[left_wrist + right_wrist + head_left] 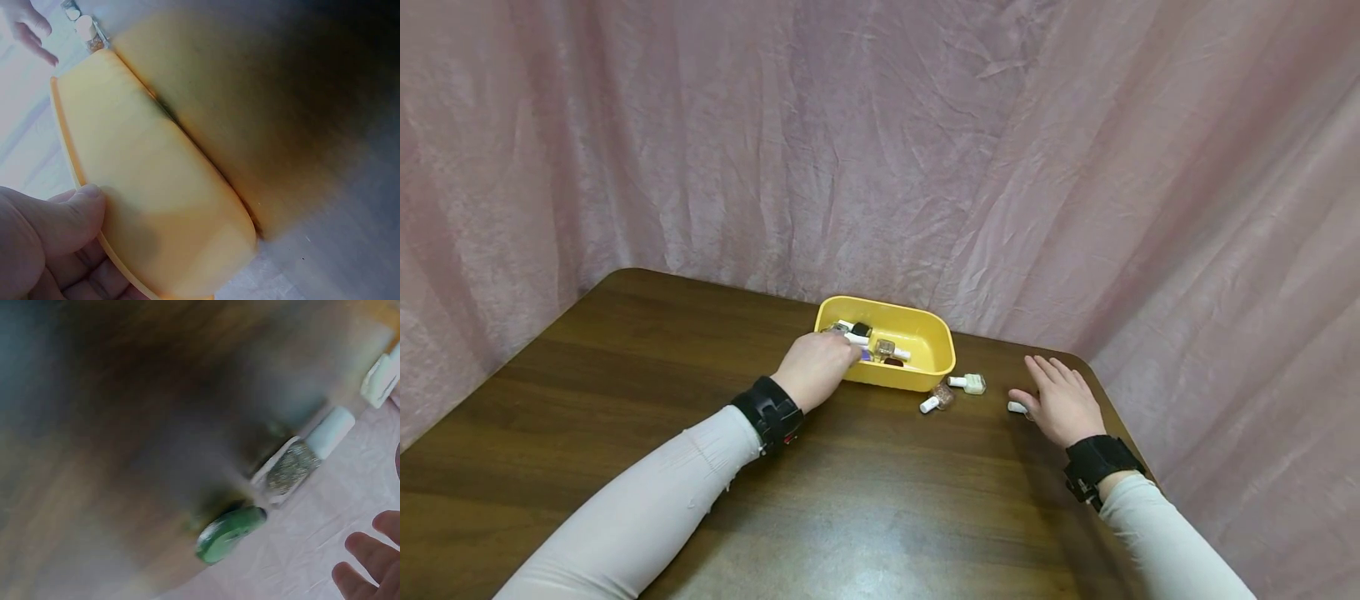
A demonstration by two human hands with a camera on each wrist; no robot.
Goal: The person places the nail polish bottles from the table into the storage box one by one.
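My left hand (818, 367) grips the near left rim of a yellow plastic tub (925, 382). The left wrist view shows the thumb (84, 209) against the tub's outer wall and the other fingers curled over the rim inside. Several nail polish bottles lie in the tub, among them a glittery one (884, 350). Over the table's right side, my right hand (1066, 407) hovers with fingers spread, holding nothing. Close to it lies a silver-glitter nail polish bottle (294, 465) with a white cap, beside a green nail polish bottle (231, 532).
Between the tub and my right hand lie a pinkish-brown glitter nail polish bottle (942, 395) and a pale nail polish bottle (974, 384). The brown wooden table (850, 492) ends at a pink curtain (880, 150) behind the tub. Its right edge runs close by my right wrist.
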